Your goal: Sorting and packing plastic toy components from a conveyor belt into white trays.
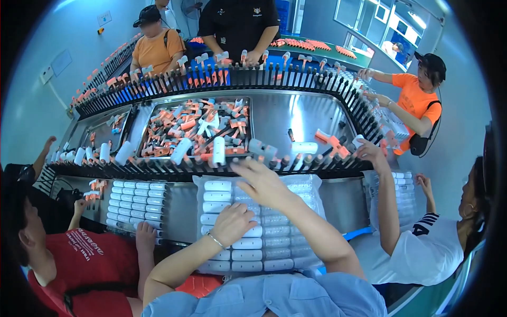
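White cylinders point(247, 243) under the left hand point(232, 224), fingers curled, grip unclear; right hand point(259, 179), fingers loosely spread, should clear the pegs point(287, 165).

"What's around you?"
"I have a pale blue wall point(79, 39) at the upper left, a paper sheet point(104, 19) fixed to it and a small white box point(46, 74) lower down."
"And the light?"
"At the upper right I see white-framed windows point(388, 26), with a bright tube light point(417, 20) showing there. Near them, a green-topped table point(328, 53) stands toward the back."
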`<action>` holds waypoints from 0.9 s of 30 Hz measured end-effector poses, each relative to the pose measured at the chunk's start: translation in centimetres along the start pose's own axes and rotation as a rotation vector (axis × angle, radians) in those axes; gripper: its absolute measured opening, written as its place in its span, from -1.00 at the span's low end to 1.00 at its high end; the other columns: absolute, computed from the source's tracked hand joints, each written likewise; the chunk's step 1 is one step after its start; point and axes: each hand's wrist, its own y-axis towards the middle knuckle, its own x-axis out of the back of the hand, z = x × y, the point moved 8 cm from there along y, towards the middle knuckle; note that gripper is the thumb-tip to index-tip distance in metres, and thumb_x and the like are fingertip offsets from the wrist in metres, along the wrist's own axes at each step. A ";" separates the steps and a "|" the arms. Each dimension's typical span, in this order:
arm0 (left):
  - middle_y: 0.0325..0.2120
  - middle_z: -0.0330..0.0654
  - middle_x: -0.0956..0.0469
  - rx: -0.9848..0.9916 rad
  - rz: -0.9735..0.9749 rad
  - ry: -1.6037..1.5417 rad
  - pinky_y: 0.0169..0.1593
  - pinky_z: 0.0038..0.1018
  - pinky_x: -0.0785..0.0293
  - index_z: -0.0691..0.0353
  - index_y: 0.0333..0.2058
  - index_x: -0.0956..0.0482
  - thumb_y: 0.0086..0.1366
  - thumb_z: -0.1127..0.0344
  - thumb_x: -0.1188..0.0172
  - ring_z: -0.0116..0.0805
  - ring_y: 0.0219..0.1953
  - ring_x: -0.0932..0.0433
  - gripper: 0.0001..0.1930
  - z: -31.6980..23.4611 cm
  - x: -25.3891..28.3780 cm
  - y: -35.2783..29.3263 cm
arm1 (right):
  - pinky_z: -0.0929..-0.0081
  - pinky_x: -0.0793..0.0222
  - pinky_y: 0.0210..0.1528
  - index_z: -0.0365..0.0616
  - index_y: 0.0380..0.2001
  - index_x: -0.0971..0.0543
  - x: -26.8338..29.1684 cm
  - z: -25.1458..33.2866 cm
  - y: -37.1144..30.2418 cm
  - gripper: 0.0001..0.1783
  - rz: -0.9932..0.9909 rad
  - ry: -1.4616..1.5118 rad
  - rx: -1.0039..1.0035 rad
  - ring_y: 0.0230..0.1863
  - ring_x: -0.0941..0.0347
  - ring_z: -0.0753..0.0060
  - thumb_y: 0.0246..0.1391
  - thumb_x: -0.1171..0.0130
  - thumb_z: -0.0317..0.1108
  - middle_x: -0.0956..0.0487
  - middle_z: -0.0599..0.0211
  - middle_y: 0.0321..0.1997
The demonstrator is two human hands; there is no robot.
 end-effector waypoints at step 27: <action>-0.44 0.24 -0.51 0.593 -0.383 -0.189 -0.27 -0.14 -0.46 0.47 -0.29 -0.28 0.18 0.08 -0.08 0.15 -0.32 -0.52 -0.55 6.5 2.4 17.6 | 0.30 -0.27 -0.18 -0.08 -0.30 -0.48 -0.3 4.4 -20.3 -0.68 0.513 -0.130 -0.149 -0.18 -0.32 0.22 -0.17 -0.21 -0.20 -0.37 0.26 -0.31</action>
